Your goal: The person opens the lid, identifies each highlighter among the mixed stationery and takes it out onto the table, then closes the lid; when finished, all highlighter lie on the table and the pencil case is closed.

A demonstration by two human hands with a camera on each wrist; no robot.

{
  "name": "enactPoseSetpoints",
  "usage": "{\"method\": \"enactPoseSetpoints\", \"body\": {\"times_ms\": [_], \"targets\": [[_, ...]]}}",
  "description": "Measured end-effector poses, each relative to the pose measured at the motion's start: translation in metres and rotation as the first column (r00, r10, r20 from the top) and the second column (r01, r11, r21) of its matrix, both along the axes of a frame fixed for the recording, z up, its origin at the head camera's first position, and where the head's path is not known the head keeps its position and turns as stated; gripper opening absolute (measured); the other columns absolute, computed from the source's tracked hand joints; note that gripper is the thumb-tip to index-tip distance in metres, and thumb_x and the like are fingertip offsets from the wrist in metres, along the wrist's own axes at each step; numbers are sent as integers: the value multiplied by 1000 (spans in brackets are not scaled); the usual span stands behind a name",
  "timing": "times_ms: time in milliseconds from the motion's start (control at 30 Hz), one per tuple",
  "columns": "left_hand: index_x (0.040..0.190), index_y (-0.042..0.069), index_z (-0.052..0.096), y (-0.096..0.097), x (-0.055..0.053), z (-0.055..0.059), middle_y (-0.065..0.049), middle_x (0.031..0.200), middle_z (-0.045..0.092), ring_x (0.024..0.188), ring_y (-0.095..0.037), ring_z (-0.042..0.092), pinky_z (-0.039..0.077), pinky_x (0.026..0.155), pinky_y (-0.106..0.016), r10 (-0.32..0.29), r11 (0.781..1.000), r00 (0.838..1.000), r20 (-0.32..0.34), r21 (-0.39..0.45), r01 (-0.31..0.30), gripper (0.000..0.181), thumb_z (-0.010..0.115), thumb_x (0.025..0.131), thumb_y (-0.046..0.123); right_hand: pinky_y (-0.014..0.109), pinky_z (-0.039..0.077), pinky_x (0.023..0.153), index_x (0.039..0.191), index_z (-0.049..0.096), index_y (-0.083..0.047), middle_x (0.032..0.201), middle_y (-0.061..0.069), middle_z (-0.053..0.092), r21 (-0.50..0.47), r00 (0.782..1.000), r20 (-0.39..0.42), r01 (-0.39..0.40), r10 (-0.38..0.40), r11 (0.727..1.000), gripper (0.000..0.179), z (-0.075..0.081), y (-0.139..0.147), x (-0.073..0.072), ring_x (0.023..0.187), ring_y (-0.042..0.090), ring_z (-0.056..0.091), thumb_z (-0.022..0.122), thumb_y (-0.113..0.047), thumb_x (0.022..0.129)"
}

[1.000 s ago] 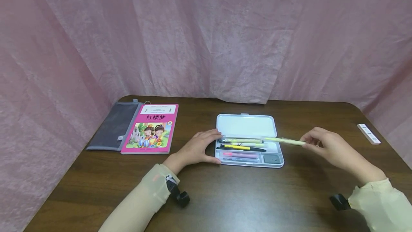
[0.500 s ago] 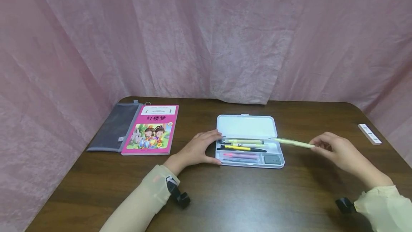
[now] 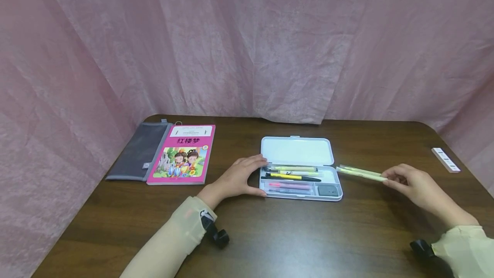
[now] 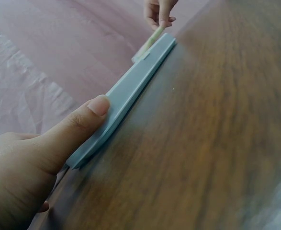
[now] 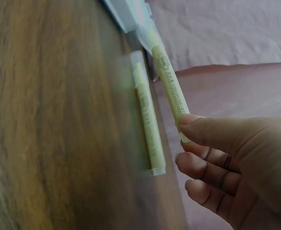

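Note:
On the table lies an open white pencil case (image 3: 297, 151), with pens and a grey eraser (image 3: 327, 190) in its compartments. My left hand (image 3: 237, 178) holds the case's left end, thumb on the near side and fingers at the far side. In the left wrist view the thumb (image 4: 85, 117) lies along the case wall. To the right of the case, my right hand (image 3: 414, 188) pinches a pale yellow highlighter (image 5: 171, 88) by one end between thumb and fingers. A second yellow highlighter (image 5: 151, 129) shows alongside it, low over the table.
At the left, a pink book (image 3: 185, 155) overlaps a dark grey zip pouch (image 3: 135, 153). A small white rectangular block (image 3: 445, 159) lies near the table's right edge. A pink curtain (image 3: 247, 46) hangs behind the brown table (image 3: 301, 235).
My right hand has moved right and toward me, bringing the highlighter from over the case to beyond its right edge. A second highlighter now shows beside it. The left hand stays put.

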State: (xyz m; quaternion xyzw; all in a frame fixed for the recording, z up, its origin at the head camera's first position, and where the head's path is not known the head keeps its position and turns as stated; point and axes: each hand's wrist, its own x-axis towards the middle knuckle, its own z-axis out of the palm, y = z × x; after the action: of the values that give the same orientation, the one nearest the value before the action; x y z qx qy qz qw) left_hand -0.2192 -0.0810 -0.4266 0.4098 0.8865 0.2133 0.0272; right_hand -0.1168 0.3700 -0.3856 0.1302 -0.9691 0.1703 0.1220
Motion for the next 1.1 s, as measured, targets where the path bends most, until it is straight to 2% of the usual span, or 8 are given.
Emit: {"method": "enactPoseSetpoints", "body": {"times_ms": [333,633,833,1100], "targets": [[143,19,45,0,-1,-1,0,154,38,145,-15,31,28,117,-44,3,1000,1000,-1,-7,-3,86,74,73,60,20,44,58,89,69,-11,79,-8,59,7,1000,18,7,-7,1000,9,-8,7,-4,70,-15,42,74,-12,82],[143,18,45,0,0,-1,-1,154,39,144,-15,32,28,117,-44,2,1000,1000,-4,0,-2,86,75,73,59,20,40,57,88,69,-11,76,-11,56,5,1000,18,-7,7,1000,9,-16,12,-7,68,-13,40,75,-11,81],[143,18,45,0,0,-1,-1,153,39,144,-15,32,29,117,-44,3,1000,1000,-12,-3,-3,87,75,72,60,19,39,57,85,69,-12,75,-12,55,13,1000,10,-6,6,1000,12,-18,12,-10,68,-12,39,77,-9,77],[143,19,45,0,0,-1,0,154,38,145,-15,31,28,117,-44,2,1000,1000,-3,-5,-2,86,74,73,60,20,36,56,84,68,-14,74,-11,54,11,999,41,10,-11,1000,14,-19,12,-11,66,-10,37,77,-8,76]]}}
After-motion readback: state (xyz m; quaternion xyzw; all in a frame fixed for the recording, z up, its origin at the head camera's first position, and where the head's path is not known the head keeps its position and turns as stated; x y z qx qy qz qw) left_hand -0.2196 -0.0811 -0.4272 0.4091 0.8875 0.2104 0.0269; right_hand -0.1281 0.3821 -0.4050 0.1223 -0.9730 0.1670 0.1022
